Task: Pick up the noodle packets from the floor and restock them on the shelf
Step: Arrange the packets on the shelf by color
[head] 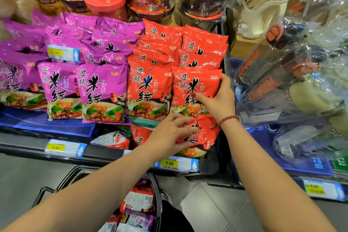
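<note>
Right hand (216, 100) is gripping the upright red noodle packet (190, 84), glossy plastic, at the shelf's (105, 152) right end, thumb on its face, fingers curling round its side edge. Left hand (169, 133) is clutching the crumpled red noodle packet (205, 130) at the shelf's front edge, just below. Shiny flat purple noodle packets (101, 88) are standing toward the left end

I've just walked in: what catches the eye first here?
Bright rows of purple noodle packets at left and red noodle packets at centre fill the shelf. The right hand holds the upright red packet at the row's right end, while the left hand grips a lower red packet just beneath.
</note>
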Action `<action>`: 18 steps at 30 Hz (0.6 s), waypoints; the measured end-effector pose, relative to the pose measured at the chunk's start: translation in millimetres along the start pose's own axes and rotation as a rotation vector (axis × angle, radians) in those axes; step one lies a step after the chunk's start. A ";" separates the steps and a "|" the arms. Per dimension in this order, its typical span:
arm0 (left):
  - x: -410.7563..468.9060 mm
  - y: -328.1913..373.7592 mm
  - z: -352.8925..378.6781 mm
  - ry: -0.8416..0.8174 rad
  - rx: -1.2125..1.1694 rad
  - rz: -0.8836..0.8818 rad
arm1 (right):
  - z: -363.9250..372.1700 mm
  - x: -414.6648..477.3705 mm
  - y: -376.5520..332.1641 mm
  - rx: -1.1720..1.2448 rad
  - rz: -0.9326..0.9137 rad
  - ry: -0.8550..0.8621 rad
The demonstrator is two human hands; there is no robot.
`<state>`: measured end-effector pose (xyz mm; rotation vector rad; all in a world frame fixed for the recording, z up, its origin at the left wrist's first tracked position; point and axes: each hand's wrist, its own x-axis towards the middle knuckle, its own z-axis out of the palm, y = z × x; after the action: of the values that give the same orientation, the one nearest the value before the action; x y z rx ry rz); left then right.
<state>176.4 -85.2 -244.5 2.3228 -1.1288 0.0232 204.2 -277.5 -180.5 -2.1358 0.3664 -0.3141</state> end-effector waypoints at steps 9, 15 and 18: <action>-8.0 5.9 -5.6 -0.002 0.183 -0.048 | 7.0 -10.6 7.5 -0.235 -0.105 0.176; -4.0 -2.9 -21.8 0.087 0.307 -0.057 | 1.7 -39.8 19.8 -0.383 -0.664 0.034; -1.8 -16.7 -33.0 0.008 0.258 -0.072 | -2.6 -54.5 37.9 -0.431 -0.579 -0.183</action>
<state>194.6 -59.7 -224.8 2.5857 -1.0927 0.1593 147.6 -279.3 -215.2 -2.6460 -0.3334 -0.3853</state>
